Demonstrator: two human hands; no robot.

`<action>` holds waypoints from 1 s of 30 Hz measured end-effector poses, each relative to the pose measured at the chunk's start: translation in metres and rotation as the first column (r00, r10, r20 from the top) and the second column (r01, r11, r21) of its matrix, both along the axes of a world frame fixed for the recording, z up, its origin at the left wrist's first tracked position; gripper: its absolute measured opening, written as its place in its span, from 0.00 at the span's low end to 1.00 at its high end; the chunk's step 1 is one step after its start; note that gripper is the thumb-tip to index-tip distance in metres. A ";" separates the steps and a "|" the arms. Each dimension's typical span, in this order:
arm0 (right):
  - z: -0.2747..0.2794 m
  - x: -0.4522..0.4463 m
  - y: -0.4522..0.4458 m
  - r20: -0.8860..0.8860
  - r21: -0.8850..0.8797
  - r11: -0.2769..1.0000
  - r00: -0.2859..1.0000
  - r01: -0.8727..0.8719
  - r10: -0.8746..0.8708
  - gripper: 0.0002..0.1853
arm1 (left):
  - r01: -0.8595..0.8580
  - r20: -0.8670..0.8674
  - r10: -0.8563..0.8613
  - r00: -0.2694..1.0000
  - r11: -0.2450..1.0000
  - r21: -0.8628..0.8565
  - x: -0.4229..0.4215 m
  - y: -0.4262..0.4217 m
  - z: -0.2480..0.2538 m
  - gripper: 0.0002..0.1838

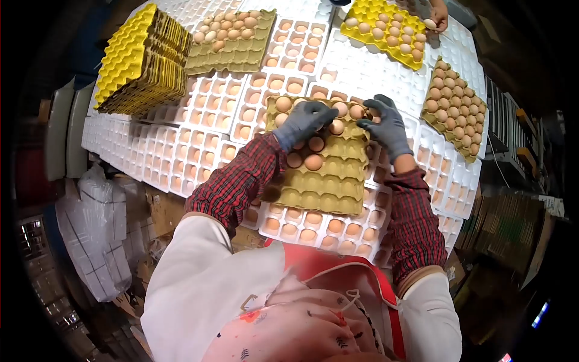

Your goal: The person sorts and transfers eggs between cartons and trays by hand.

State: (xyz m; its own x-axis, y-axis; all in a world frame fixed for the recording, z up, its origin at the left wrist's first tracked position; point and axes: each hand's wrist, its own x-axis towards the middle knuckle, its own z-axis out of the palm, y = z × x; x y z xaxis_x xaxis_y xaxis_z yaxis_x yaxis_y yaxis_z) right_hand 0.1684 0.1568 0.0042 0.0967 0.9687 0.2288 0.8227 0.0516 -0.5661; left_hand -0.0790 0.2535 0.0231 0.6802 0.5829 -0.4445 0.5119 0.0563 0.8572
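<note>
White foam trays sit edge to edge, their cells presumably preventing knocks. Atop them, a pulp tray bears brown eggs; the left hand curls over these, any pinch hidden, while the right hand spreads by its far corner.

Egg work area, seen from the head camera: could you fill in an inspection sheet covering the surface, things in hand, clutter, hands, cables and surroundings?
Surface: spread with white compartment trays, many of them filled; what lies beneath is hidden.
Job's things: brown tray between the hands, with eggs toward its far side and its nearest rows empty.
Clutter: yellow tray stack at far left.
Hands: gloved left hand over the eggs; gloved right hand at the tray's right edge; whether either grips an egg is unclear. Beyond, a co-worker's hand is at another egg.
Cables: nothing seen for certain.
Surroundings: stacked cardboard at right, wrapped white bundle at left.
</note>
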 end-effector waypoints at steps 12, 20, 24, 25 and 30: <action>-0.001 -0.007 0.034 0.235 -0.391 0.916 0.972 0.092 0.003 0.26 | 0.062 0.085 -0.120 0.989 0.866 0.497 0.016 -0.010 0.014 0.19; -0.014 0.039 0.033 -0.760 -0.395 0.916 0.538 0.063 -0.365 0.15 | 0.325 -0.226 -0.233 0.946 0.687 0.650 0.040 0.036 0.018 0.27; -0.030 0.040 0.032 -0.678 -0.288 0.957 0.714 -0.038 -0.176 0.24 | 0.579 -0.583 -0.048 0.811 0.215 0.787 0.069 0.023 -0.035 0.19; -0.028 0.038 0.039 -0.433 -0.253 0.965 0.900 -0.068 -0.050 0.27 | 0.522 -0.516 -0.137 0.846 0.416 0.745 0.065 0.031 -0.018 0.22; 0.012 -0.011 0.060 0.341 -0.515 0.857 0.919 0.005 0.199 0.30 | 0.108 -0.129 -0.035 0.991 0.777 0.621 0.040 0.095 -0.012 0.30</action>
